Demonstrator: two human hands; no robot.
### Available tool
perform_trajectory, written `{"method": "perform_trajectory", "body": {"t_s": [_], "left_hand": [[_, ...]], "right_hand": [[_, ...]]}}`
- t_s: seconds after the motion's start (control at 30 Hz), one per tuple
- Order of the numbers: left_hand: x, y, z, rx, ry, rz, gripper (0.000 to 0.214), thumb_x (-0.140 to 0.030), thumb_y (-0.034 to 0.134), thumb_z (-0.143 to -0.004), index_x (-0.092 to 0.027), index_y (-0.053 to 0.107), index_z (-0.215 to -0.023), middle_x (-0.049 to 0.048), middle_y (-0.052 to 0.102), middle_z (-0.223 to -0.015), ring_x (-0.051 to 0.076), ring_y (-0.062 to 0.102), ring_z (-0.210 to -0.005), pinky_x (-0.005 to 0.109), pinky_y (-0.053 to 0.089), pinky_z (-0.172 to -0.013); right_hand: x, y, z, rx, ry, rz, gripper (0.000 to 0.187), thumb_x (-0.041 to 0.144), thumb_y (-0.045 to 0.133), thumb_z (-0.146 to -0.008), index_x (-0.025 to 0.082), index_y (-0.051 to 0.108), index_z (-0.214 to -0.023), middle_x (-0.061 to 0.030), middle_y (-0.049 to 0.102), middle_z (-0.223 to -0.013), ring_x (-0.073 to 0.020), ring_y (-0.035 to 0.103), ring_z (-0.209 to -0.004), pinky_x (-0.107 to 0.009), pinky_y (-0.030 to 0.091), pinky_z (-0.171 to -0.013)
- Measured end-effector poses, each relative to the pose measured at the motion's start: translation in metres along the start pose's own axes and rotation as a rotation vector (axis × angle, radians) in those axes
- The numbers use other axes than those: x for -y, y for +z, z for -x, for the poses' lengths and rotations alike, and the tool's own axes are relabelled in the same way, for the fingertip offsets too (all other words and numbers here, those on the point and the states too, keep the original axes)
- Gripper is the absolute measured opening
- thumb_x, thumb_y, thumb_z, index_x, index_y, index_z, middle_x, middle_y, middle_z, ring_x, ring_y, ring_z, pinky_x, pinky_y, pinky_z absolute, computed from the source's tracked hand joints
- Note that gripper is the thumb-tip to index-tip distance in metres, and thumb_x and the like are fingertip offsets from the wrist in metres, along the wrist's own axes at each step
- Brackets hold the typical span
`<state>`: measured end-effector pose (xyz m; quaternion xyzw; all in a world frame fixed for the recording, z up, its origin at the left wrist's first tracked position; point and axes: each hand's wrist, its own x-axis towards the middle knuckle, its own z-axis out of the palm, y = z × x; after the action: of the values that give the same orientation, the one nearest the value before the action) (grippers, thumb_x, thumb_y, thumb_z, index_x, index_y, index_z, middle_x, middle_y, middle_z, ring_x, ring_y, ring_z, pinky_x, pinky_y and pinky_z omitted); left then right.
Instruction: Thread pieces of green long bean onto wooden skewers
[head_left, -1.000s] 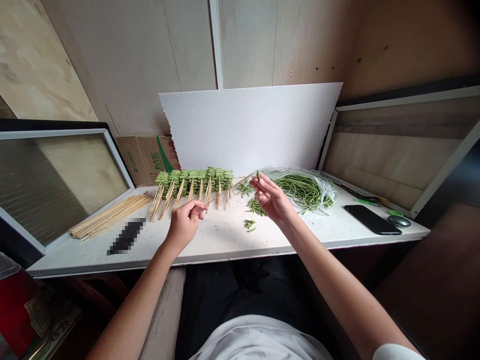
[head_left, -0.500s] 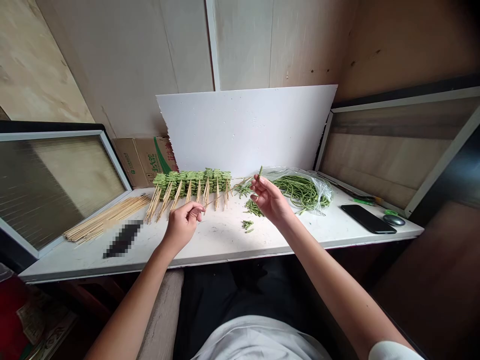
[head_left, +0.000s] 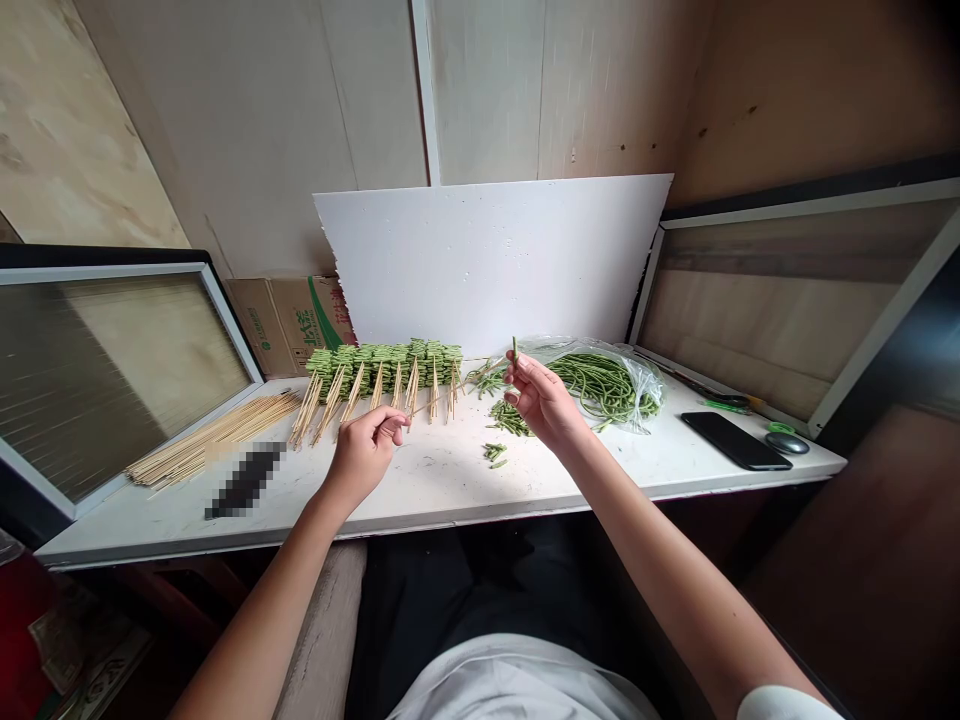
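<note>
My left hand is closed on a thin bamboo skewer, whose tip points up and to the right. Between the thumb and fingers of my right hand is a short green bean piece, held upright above the table. The two hands are apart, and the skewer does not touch the bean piece. Behind my left hand, skewered bean pieces lie stacked in a row, their sticks toward me. Cut bean pieces lie loose below my right hand, with a larger pile partly behind it.
Long green beans fill a clear plastic bag at the right. Bare skewers lie at the left beside a pixelated dark item. A black phone and a mouse-like object rest near the right end of the white table.
My right hand has turned the bean piece slightly, so it stands more upright and a little further left. My left hand has hardly moved with the skewer.
</note>
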<state>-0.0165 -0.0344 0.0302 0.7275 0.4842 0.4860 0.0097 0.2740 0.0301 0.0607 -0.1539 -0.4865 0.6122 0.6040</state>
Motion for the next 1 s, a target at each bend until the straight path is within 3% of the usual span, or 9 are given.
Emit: {"method": "perform_trajectory", "body": {"t_s": [0.4,1.0], "left_hand": [[0.0021,-0.0007,0.0009,0.001,0.009,-0.036,0.031,-0.038,0.051,-0.105,-0.019,0.072,-0.092,0.0,0.066,-0.067,0.015,0.059,-0.058,0.026,0.042,-0.061],[0.0014,0.0003,0.0015,0.005,0.016,-0.043,0.033,-0.039,0.05,-0.106,-0.019,0.072,-0.092,-0.0005,0.065,-0.069,0.014,0.058,-0.059,0.026,0.043,-0.062]], "right_hand": [[0.0019,0.0051,0.0021,0.037,-0.017,0.125,0.036,0.053,0.084,-0.082,0.025,0.079,-0.104,-0.002,0.062,-0.09,-0.014,0.052,-0.08,-0.025,0.044,-0.062],[-0.0014,0.0045,0.0011,0.026,-0.027,0.122,0.033,0.052,0.085,-0.082,0.024,0.079,-0.099,-0.0013,0.059,-0.088,-0.0129,0.048,-0.077,-0.025,0.043,-0.061]]}}
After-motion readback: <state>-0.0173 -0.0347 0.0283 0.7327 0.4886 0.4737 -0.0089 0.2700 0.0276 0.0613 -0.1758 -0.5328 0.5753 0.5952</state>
